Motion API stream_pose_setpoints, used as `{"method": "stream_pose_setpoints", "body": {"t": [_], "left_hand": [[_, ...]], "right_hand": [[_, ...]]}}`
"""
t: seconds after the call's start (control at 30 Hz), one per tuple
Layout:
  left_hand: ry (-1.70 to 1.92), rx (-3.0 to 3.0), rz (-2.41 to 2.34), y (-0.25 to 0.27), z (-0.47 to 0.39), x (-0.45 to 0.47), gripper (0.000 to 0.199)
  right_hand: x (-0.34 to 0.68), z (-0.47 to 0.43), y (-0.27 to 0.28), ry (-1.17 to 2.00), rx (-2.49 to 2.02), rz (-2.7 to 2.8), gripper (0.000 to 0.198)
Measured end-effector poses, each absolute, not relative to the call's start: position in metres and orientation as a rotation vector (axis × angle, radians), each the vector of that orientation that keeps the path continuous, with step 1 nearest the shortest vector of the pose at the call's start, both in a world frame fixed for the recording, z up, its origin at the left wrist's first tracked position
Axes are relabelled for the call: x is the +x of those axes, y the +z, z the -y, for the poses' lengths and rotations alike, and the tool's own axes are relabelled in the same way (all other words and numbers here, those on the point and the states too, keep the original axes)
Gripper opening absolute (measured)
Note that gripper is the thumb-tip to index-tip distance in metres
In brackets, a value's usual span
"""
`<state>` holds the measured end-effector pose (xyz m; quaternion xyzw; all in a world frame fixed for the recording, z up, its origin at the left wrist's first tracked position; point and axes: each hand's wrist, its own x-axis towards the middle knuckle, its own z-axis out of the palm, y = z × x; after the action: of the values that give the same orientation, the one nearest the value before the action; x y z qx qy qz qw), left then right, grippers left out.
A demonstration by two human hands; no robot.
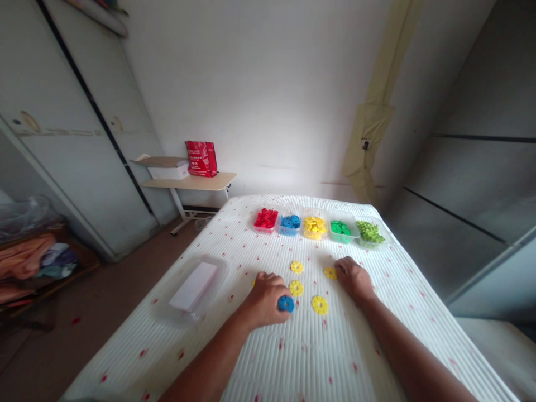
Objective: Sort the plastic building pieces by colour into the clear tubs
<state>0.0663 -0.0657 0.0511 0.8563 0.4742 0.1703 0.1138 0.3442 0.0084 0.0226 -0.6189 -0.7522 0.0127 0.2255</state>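
My left hand [264,300] is closed around a blue notched plastic disc [286,304], which faces me between thumb and fingers; whether more discs are stacked behind it is hidden. With its fingers curled, my right hand [355,280] grips the right edge of a yellow notched disc [330,273] lying on the table. Between the hands lie a far yellow disc [297,267], a middle yellow disc [296,288] and a near yellow disc [320,305]. A sliver of another yellow piece [253,283] shows behind my left hand.
Clear tubs of red pieces [266,219], blue pieces [290,223], yellow pieces [315,225], green pieces [340,229] and light-green pieces [370,231] line the table's back. At left lies a clear plastic tray [161,315] with a white block [195,286]. A side table [209,182] stands beyond.
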Motion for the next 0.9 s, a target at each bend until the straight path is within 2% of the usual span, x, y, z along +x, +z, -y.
{"method": "stream_pose_setpoints", "body": {"t": [0.37, 0.5, 0.67, 0.77, 0.9], "left_hand": [[0.473, 2.563, -1.350, 0.063, 0.052, 0.065, 0.023], [0.628, 2.613, -1.432, 0.099, 0.004, 0.063, 0.021], [0.855, 2.535, -1.642, 0.132, -0.080, 0.075, 0.028], [0.853, 2.486, -1.814, 0.132, -0.104, 0.083, 0.031], [0.788, 2.470, -1.847, 0.113, -0.087, 0.081, 0.019]], "right_hand": [[0.344, -0.007, 0.024, 0.017, -1.699, 2.079, 0.022], [0.344, -0.008, 0.023, 0.026, -1.695, 2.077, 0.022], [0.344, -0.009, 0.022, 0.019, -1.703, 2.079, 0.022], [0.344, -0.009, 0.023, 0.012, -1.700, 2.082, 0.022], [0.342, -0.007, 0.025, 0.012, -1.699, 2.087, 0.023]]}}
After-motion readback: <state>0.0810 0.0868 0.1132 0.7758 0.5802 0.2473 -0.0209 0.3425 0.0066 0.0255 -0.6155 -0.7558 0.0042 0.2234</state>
